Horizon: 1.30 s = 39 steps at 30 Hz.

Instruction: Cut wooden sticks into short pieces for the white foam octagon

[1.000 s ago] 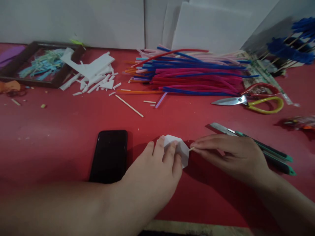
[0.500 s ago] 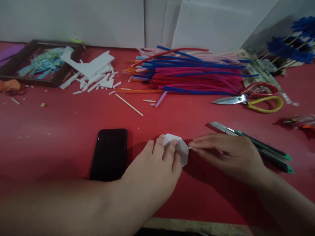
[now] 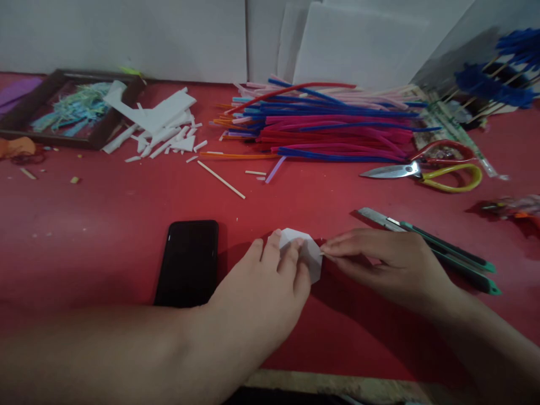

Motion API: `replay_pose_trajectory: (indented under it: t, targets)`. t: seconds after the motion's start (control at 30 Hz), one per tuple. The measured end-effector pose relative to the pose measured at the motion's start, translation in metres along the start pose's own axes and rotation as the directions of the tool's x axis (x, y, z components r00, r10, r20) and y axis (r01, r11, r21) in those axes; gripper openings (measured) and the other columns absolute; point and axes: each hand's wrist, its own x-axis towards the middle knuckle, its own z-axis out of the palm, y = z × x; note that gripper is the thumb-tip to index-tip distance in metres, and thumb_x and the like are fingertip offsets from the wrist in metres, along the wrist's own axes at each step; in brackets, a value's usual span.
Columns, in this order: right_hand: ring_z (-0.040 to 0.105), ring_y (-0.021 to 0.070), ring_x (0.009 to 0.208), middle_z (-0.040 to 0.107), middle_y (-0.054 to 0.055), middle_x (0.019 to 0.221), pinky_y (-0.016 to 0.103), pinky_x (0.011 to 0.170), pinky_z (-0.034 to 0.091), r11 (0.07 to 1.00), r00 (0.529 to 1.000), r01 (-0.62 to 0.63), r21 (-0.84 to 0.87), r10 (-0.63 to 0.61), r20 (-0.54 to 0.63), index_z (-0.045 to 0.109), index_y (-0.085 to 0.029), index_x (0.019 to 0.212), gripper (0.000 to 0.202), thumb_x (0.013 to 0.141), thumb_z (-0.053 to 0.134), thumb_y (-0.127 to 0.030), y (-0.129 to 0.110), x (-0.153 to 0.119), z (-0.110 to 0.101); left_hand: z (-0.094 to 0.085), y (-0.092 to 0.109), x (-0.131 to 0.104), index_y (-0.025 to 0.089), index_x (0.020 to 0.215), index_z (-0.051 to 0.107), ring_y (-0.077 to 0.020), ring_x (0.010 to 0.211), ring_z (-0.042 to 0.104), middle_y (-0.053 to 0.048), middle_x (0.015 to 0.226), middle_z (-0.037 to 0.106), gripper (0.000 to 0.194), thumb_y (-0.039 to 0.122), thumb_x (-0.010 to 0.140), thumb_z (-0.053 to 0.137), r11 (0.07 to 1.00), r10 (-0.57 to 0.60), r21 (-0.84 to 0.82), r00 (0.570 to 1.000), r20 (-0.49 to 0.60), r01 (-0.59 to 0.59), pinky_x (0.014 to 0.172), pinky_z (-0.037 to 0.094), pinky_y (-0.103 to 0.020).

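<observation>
My left hand [image 3: 265,287] lies with fingers spread over a white many-sided piece [image 3: 310,256], pressing it against the red table; part of the piece is under the fingers. At the right edge of this piece, my right hand [image 3: 386,264] is closed in a pinch on a thin wooden stick [image 3: 322,253]. Only the stick's short tip shows, touching or nearly touching the white edge; the rest is hidden by my fingers. Left of my left hand lies a black phone [image 3: 188,261]. Just beyond my right hand is a green and black utility knife [image 3: 447,247] with its blade out.
Scissors [image 3: 411,170] with red and yellow handles lie at the right, below a heap of coloured pipe cleaners [image 3: 337,124]. White scraps [image 3: 169,115] lean by a dark frame [image 3: 90,140]. A loose stick [image 3: 221,180] lies mid-table. Blue shapes on sticks [image 3: 493,84] stand far right.
The stick's tip and my right hand have shifted very slightly left, along with a small shift of the whole view. My left hand stays on the white piece.
</observation>
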Motion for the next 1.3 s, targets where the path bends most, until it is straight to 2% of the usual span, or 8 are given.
replay_pose_trajectory:
  t: [0.2,0.43,0.73,0.97,1.1,1.3]
  targets:
    - [0.074,0.0165,0.075,0.078,-0.003,0.084,0.025,0.066,0.061,1.000,1.000,0.012,-0.010,-0.012,-0.010,0.073,-0.030,0.088,0.018,0.088,0.057,-0.022,0.0003,0.0004,0.0005,-0.0038,-0.0007,0.0018,0.010,0.130,0.059,-0.0360,0.126,0.055,-0.019,0.133,0.061,0.038,0.020,0.095,0.048,1.000,0.002,-0.022,0.997,0.074,-0.001,0.089,0.053,-0.047]
    - [0.074,0.0172,0.074,0.077,-0.004,0.084,0.026,0.066,0.061,1.000,1.000,-0.013,-0.021,0.012,-0.024,0.072,-0.031,0.089,0.015,0.088,0.059,-0.024,0.0003,0.0013,0.0016,-0.0043,-0.0017,0.0024,0.010,0.130,0.059,-0.0361,0.125,0.056,-0.019,0.134,0.060,0.038,0.021,0.096,0.047,1.000,0.005,-0.011,0.997,0.075,-0.004,0.090,0.052,-0.046]
    - [0.074,0.0138,0.076,0.077,-0.003,0.085,0.021,0.071,0.060,0.994,0.998,0.063,-0.087,-0.062,0.022,0.071,-0.027,0.089,0.015,0.089,0.057,-0.020,-0.0005,-0.0004,-0.0032,-0.0032,-0.0011,0.0026,0.009,0.129,0.060,-0.0376,0.124,0.057,-0.021,0.134,0.060,0.037,0.020,0.095,0.049,1.000,0.010,-0.019,0.998,0.062,-0.009,0.087,0.053,-0.047]
    - [0.074,0.0147,0.080,0.077,-0.001,0.086,0.022,0.073,0.060,0.983,0.993,0.119,-0.141,-0.121,-0.007,0.070,-0.025,0.091,0.020,0.090,0.053,-0.015,-0.0024,-0.0008,-0.0004,-0.0024,-0.0007,0.0018,0.009,0.128,0.061,-0.0380,0.124,0.057,-0.020,0.133,0.061,0.037,0.019,0.096,0.045,1.000,0.006,-0.006,0.999,0.049,-0.006,0.087,0.055,-0.047]
    - [0.074,0.0146,0.080,0.077,-0.001,0.086,0.022,0.075,0.060,0.981,0.993,0.111,-0.157,-0.114,-0.015,0.070,-0.024,0.091,0.019,0.092,0.052,-0.018,-0.0017,-0.0017,0.0002,-0.0039,-0.0006,0.0025,0.009,0.129,0.060,-0.0388,0.124,0.057,-0.021,0.133,0.061,0.038,0.019,0.095,0.047,1.000,0.010,-0.004,0.998,0.067,-0.010,0.085,0.055,-0.047]
    - [0.074,0.0147,0.078,0.077,-0.001,0.085,0.024,0.074,0.060,0.986,0.997,0.079,-0.146,-0.075,0.035,0.071,-0.026,0.089,0.019,0.093,0.053,-0.024,0.0000,-0.0030,-0.0011,-0.0035,-0.0011,0.0025,0.010,0.129,0.061,-0.0385,0.122,0.058,-0.020,0.132,0.062,0.037,0.020,0.096,0.047,1.000,0.009,-0.002,0.998,0.057,-0.009,0.084,0.054,-0.046]
